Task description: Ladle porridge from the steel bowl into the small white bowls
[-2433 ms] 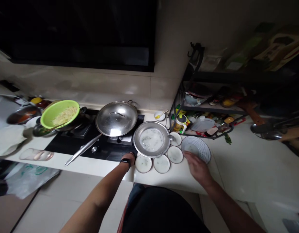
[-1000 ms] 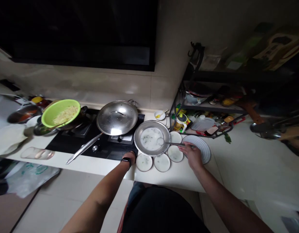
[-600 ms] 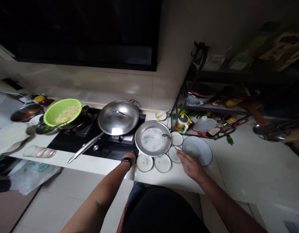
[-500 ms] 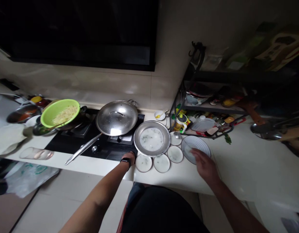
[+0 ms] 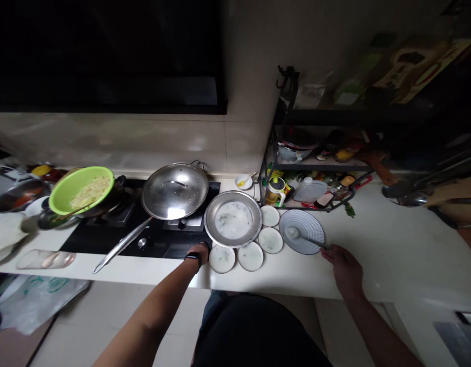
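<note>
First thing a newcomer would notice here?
Probably the lime-green bowl of pale shreds at the left, the brightest colour in the scene, then the shiny lidded pan on the stove. Just right of the pan, a steel bowl of milky, green-flecked liquid stands with four small white dishes around its front and right side. Farther right, the right hand holds a ladle over a patterned plate.
</note>
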`<state>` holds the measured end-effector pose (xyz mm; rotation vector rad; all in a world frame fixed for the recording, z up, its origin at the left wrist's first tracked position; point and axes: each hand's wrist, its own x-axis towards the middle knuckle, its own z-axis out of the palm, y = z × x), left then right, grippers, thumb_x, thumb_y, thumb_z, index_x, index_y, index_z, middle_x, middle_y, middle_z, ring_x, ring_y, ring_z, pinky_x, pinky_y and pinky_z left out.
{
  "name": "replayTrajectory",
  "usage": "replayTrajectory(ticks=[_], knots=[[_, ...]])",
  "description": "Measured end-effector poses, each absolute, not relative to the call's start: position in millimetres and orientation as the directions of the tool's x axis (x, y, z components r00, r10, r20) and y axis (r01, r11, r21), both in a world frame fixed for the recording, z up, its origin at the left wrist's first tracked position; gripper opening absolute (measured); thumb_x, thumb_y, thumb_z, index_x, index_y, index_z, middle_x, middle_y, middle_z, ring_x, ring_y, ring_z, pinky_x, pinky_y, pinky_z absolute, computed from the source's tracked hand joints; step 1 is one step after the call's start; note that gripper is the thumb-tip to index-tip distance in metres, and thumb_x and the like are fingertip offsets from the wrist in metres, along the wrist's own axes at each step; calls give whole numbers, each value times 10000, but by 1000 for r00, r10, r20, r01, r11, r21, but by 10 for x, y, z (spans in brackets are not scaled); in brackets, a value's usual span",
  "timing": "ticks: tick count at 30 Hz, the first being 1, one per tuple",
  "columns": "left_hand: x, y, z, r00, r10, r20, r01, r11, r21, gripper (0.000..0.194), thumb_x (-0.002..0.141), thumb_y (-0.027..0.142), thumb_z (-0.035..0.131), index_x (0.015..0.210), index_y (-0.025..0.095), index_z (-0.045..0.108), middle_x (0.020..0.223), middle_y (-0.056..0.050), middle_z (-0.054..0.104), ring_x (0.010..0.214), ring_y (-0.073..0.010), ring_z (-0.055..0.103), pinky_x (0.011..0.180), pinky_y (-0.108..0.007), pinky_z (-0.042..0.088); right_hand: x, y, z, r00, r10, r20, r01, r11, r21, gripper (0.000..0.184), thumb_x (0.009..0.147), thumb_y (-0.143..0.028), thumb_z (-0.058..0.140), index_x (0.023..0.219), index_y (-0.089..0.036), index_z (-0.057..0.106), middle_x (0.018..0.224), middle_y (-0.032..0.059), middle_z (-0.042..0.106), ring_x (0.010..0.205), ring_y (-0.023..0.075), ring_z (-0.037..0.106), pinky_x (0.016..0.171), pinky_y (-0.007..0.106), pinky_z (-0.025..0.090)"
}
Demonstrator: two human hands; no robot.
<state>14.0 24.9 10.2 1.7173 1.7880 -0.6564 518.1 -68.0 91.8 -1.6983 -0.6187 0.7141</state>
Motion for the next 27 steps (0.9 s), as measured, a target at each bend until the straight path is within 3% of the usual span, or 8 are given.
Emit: replayTrajectory(ticks=[5, 10, 21, 27], knots=[[146, 244, 117, 4, 723, -691, 999, 28, 35, 402, 923, 198, 620, 1297, 90, 718, 1308, -242, 754, 1254, -318, 730, 1032, -353, 573, 5219, -656, 852, 690, 689, -222, -192, -122, -974, 457, 603, -550, 929, 730, -213, 647, 644, 27, 732, 597, 293, 790, 656, 460, 712], [155, 244, 145, -15, 717, -697, 999, 43, 23, 383, 988, 177, 508, 1296, 79, 713, 1328, -247, 743, 1266, -314, 724, 1035, -360, 573, 5256, -602, 867, 693, 691, -208, -189, -103, -976, 446, 590, -536, 933, 744, -216, 662, 661, 43, 752, 609, 310, 795, 660, 473, 716], [141, 247, 37, 19, 722, -691, 1000, -3, 25, 441, 957, 142, 540, 1368, 39, 662, 1358, -272, 718, 1276, -328, 716, 1063, -399, 578, 5032, -316, 1338, 647, 741, -181, -212, -53, -976, 450, 595, -475, 985, 789, -175, 712, 746, 70, 782, 676, 302, 816, 693, 450, 719], [144, 244, 34, -11, 718, -696, 998, 52, 37, 406, 981, 153, 524, 1342, 48, 679, 1353, -261, 724, 1275, -315, 718, 1063, -382, 578, 4552, -35, 1336, 559, 785, -268, -286, -121, -951, 515, 548, -505, 1017, 780, -181, 689, 818, 69, 800, 682, 283, 818, 679, 392, 708]])
